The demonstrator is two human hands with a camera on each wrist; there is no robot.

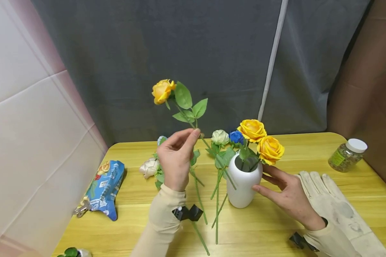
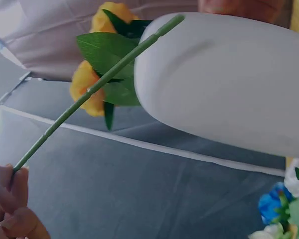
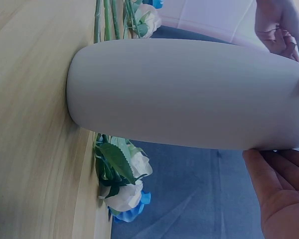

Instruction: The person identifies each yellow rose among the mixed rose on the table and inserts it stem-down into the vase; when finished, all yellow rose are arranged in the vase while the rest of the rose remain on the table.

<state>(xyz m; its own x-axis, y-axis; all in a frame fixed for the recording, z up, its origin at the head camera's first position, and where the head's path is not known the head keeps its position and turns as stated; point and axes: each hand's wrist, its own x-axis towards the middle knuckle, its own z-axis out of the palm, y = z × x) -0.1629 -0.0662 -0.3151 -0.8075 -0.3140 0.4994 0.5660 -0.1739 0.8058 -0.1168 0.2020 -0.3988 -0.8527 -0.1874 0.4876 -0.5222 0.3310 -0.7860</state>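
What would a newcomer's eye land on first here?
Probably the yellow rose the left hand holds up before the dark grey backdrop. Next, perhaps, the two yellow roses in the white vase, which the right hand holds. The bright blue bag lies on the table's left side.

The left sleeve (image 1: 163,214) and right sleeve (image 1: 331,238) are plain cream; black, angular wrist cameras (image 1: 196,213) sit at both cuffs.
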